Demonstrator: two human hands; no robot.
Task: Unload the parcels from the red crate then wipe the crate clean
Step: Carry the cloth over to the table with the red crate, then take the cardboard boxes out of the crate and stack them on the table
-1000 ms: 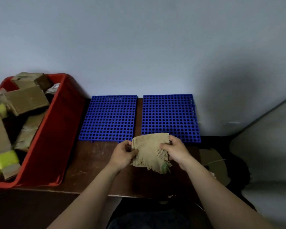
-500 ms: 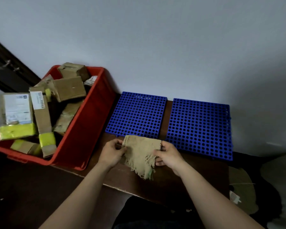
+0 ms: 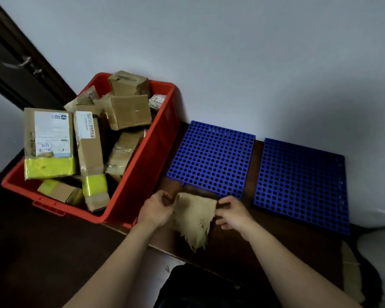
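A red crate point(image 3: 142, 174) stands on the left of a dark wooden table point(image 3: 231, 247), heaped with several cardboard parcels point(image 3: 125, 112), some with yellow tape and white labels. A frayed tan cloth point(image 3: 195, 215) hangs just in front of the crate's right corner. My left hand point(image 3: 157, 210) pinches the cloth's upper left corner. My right hand point(image 3: 232, 213) pinches its upper right corner, the other fingers loosely curled.
Two blue perforated mats point(image 3: 211, 157) point(image 3: 302, 185) lie flat against the wall, right of the crate. A dark door point(image 3: 13, 63) with a handle stands at the far left. Brown cardboard point(image 3: 351, 274) lies on the floor at the right.
My view has swung left, bringing the whole crate and the door into sight. Both hands kept hold of the cloth, which now hangs more bunched and pointed downward.
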